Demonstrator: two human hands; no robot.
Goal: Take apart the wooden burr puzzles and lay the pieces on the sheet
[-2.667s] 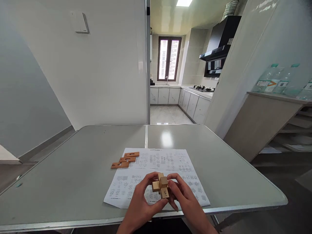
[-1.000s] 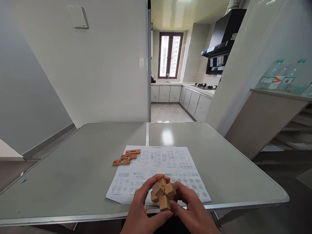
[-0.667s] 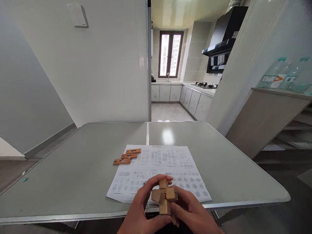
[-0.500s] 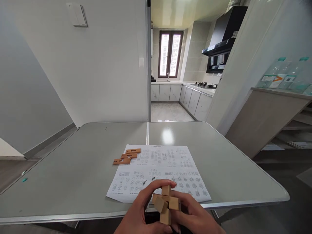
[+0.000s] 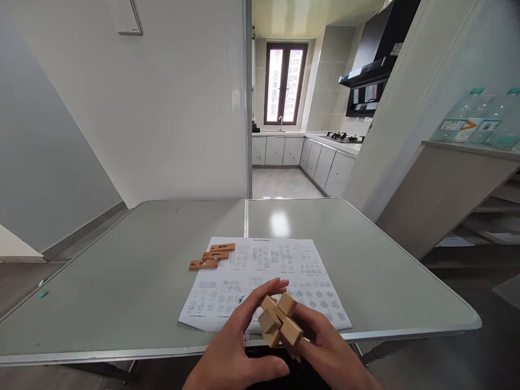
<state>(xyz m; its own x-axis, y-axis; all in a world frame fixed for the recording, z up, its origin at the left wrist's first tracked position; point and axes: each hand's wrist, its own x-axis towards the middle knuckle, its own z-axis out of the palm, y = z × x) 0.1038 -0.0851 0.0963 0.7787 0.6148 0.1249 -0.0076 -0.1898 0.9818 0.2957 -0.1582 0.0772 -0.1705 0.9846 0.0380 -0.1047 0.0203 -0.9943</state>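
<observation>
An interlocking wooden block puzzle (image 5: 290, 328), made of several pale square sticks crossing one another, is held above the table's near edge. My right hand (image 5: 327, 344) grips it from the right, some of its fingers hidden behind the sticks. On the other side my left hand (image 5: 233, 346) has thumb and index finger spread wide around the puzzle. The left thumb is apart from the wood; whether the left fingertips touch it, I cannot tell. Beyond the hands lies a printed sheet (image 5: 264, 271) with rows of small diagrams. Three flat brown wooden pieces with cut-out slots (image 5: 215, 255) overlap its left edge.
The grey folding table (image 5: 122, 281) has a metal rim and a centre seam. A small teal scrap (image 5: 43, 294) lies near its left edge. Plastic bottles (image 5: 467, 122) stand on a shelf unit (image 5: 447, 189) at right. A kitchen shows through the doorway ahead.
The puzzle has turned, its sticks now slanting. My left thumb has come off the lower stick and the left hand has spread. The view has tipped slightly downward.
</observation>
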